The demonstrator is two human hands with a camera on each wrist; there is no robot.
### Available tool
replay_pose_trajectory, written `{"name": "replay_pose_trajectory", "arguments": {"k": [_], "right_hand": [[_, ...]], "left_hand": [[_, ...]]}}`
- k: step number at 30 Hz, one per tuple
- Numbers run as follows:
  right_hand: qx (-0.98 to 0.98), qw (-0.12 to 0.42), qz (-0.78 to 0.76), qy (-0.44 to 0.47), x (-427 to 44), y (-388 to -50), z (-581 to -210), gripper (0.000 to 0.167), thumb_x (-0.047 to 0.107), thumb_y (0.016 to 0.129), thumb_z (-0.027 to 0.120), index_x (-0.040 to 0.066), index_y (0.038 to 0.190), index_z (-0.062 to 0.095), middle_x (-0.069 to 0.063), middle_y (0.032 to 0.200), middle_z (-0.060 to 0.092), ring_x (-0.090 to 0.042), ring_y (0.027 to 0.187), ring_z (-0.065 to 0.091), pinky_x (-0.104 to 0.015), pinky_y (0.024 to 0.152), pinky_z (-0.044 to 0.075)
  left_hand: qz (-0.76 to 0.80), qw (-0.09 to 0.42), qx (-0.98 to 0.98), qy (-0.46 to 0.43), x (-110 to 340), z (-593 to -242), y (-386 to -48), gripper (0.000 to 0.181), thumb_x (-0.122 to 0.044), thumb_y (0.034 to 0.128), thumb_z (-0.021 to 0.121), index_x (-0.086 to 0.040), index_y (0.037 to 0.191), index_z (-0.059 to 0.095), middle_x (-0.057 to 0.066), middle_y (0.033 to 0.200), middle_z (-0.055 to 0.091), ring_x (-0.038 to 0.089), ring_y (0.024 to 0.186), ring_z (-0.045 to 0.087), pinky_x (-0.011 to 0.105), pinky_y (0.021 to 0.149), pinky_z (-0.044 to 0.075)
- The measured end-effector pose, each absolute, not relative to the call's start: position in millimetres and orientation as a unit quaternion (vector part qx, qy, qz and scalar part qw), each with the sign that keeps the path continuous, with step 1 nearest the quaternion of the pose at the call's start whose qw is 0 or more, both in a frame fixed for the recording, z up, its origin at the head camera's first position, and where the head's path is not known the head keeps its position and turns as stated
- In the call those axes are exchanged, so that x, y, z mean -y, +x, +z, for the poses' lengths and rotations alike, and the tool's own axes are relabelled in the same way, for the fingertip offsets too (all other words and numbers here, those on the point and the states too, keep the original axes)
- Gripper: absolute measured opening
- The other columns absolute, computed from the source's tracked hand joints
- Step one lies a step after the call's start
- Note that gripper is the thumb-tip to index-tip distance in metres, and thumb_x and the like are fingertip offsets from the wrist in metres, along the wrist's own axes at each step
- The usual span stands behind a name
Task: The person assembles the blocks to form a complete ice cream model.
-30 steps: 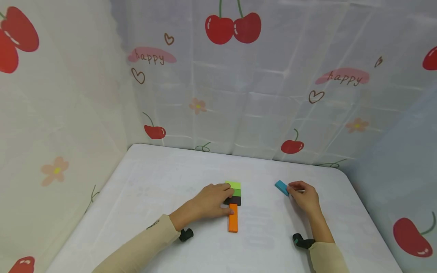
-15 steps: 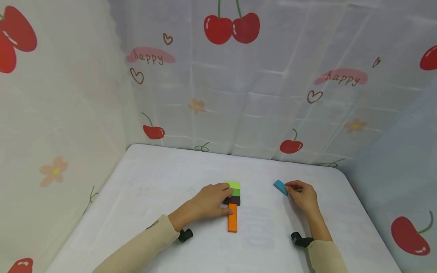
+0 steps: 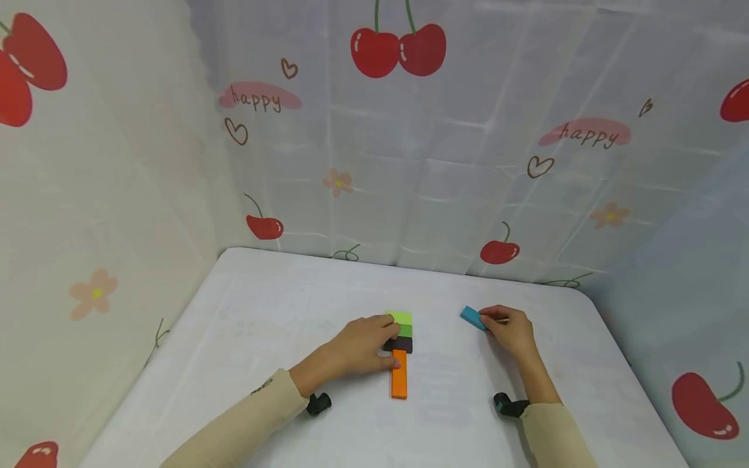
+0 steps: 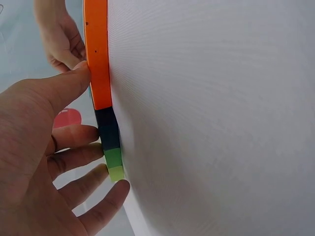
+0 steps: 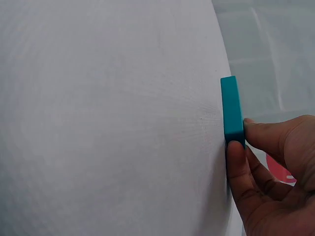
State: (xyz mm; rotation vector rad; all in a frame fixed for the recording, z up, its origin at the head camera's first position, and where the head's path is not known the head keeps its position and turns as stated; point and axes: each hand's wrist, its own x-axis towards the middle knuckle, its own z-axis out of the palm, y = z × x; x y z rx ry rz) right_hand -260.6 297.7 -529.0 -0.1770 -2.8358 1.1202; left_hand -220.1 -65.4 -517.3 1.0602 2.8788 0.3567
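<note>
A flat row of blocks lies on the white table: a lime block [image 3: 402, 317] farthest back, then a green block [image 3: 406, 330], a black block [image 3: 404, 345], and an orange block [image 3: 399, 380] set lengthwise toward the front. My left hand [image 3: 359, 344] rests against the row's left side, fingers extended. Its thumb touches the orange block, and other fingertips reach the black, green and lime ones. To the right, my right hand [image 3: 515, 333] pinches a blue block [image 5: 231, 105] by one end between thumb and fingers. Whether that block touches the table cannot be told.
The white table [image 3: 281, 286] has rounded back corners and meets a cherry-printed curtain [image 3: 409, 162] behind. Similar sheets hang at the left and right. A dark wrist camera [image 3: 318, 403] sits at the left wrist, another wrist camera [image 3: 509, 405] at the right.
My right hand has moved a little to the left with the blue block, which is now turned slightly. The left hand and the row of blocks have stayed put.
</note>
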Motion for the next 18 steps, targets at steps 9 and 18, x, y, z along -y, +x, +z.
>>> {"name": "replay_pose_trajectory", "arguments": {"k": [9,18], "right_hand": [[0.927,0.025,0.375,-0.025,-290.2,-266.6,-528.0,0.023,0.018,0.104,0.071,0.004,0.121,0.079,-0.023,0.123,0.077,-0.028,0.100,0.075,-0.018,0.073,0.055],[0.924,0.002,0.381,-0.038,-274.3,-273.7,-525.7,0.024,0.018,0.105,0.070,0.006,0.123,0.079,-0.023,0.126,0.073,-0.026,0.095,0.073,-0.026,0.078,0.061]], "left_hand": [[0.125,0.033,-0.932,0.339,64.7,-516.7,-218.0,0.046,-0.062,0.0959,0.074,-0.026,0.119,0.058,-0.010,0.116,0.058,0.008,0.099,0.056,0.027,0.081,0.051],[0.129,0.029,-0.931,0.341,65.9,-516.8,-218.5,0.045,-0.061,0.0958,0.075,-0.025,0.117,0.057,-0.011,0.113,0.057,0.007,0.099,0.055,0.025,0.079,0.049]]}}
